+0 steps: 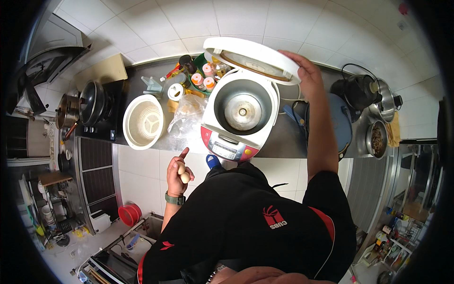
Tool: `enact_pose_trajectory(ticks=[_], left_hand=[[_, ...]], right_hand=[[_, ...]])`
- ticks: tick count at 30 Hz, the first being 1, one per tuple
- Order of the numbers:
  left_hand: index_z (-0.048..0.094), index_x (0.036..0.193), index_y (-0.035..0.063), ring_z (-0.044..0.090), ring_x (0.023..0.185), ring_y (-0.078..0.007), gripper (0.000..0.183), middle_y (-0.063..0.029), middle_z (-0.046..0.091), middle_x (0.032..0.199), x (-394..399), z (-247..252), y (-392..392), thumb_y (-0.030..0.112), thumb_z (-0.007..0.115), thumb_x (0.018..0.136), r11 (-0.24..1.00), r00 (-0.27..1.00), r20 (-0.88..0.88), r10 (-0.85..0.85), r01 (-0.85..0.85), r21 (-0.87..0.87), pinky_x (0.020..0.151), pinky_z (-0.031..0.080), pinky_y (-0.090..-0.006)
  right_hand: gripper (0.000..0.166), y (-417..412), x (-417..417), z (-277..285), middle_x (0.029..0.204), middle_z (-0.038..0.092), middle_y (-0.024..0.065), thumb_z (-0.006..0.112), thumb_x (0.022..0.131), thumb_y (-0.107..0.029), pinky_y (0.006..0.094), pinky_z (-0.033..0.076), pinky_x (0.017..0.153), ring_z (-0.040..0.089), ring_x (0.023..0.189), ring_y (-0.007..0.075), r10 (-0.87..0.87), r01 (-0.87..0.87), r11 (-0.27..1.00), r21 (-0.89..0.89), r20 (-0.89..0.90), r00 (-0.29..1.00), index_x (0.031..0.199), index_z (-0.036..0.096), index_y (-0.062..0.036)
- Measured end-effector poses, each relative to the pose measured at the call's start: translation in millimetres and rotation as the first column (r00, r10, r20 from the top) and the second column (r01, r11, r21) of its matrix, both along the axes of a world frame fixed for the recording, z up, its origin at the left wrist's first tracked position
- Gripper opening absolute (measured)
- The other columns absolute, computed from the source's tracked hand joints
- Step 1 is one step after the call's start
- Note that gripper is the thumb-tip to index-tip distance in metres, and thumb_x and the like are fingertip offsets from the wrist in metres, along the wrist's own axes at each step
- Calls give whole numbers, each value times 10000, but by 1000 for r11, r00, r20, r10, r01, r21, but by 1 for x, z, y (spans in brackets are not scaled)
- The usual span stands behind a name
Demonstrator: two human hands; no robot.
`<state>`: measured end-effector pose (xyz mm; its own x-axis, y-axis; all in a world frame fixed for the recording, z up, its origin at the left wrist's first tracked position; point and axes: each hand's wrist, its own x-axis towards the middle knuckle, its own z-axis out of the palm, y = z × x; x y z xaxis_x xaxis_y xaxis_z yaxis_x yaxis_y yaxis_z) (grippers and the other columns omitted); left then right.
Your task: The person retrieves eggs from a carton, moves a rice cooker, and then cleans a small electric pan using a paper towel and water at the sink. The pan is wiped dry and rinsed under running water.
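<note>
Two pale brown eggs (183,173) rest in my left hand (174,176), its index finger pointing outward, just in front of the counter's edge. A white rice cooker (264,136) with a red control panel (227,149) stands before me. Its lid (244,46) is raised, and my right hand (309,74) grips the lid's right edge. Down in the cooker's cavity (227,96), a metal heating plate (234,117) with a round centre button is visible. Left of the cooker lie a crumpled clear plastic bag (188,110) and a deep cream colander (143,122).
Seasoning bottles (204,80) crowd behind the bag. At left, a lidded wok (93,103) and a pot (66,112) sit on the stove. Rightward are a blue-grey appliance (335,120), a dark kettle (360,92) and steel bowls (376,138). A tiled wall (241,17) rises behind.
</note>
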<state>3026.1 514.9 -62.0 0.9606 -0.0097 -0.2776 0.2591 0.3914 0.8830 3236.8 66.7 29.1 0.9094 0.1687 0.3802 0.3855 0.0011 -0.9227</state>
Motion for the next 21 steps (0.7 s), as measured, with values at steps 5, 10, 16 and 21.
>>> enact_pose_trajectory(ticks=[5,10,16,21], left_hand=[[501,981,40,594,469,-219,401,-320,414,1445,1,0,2,440,470,987,999,999,26,-34,34,14,412,474,-269],[487,941,28,621,491,-227,389,-318,411,1449,2,-3,5,414,487,983,999,999,23,-34,35,-32,408,477,-272],[485,925,31,621,489,-226,384,-308,422,1443,1,1,5,412,496,977,998,999,30,-28,30,-49,406,480,-267],[484,928,27,623,488,-225,389,-299,418,1450,4,2,1,412,510,969,996,998,55,-33,37,-78,407,484,-264]], right_hand=[[347,11,-22,-10,1347,592,148,519,994,-174,369,385,1088,542,1259,246,153,-158,987,36,109,982,1282,599,1],[329,22,-43,-13,1291,628,153,536,1001,-222,386,398,1068,555,1242,264,178,-175,984,-37,130,975,1214,637,7],[167,44,-72,-19,1128,706,118,634,905,-98,390,453,1009,614,1140,271,133,-84,953,-291,151,980,1017,714,-3],[146,81,-106,-44,1028,718,120,705,847,-121,376,499,895,647,990,282,91,-53,889,-454,61,994,942,722,-11]])
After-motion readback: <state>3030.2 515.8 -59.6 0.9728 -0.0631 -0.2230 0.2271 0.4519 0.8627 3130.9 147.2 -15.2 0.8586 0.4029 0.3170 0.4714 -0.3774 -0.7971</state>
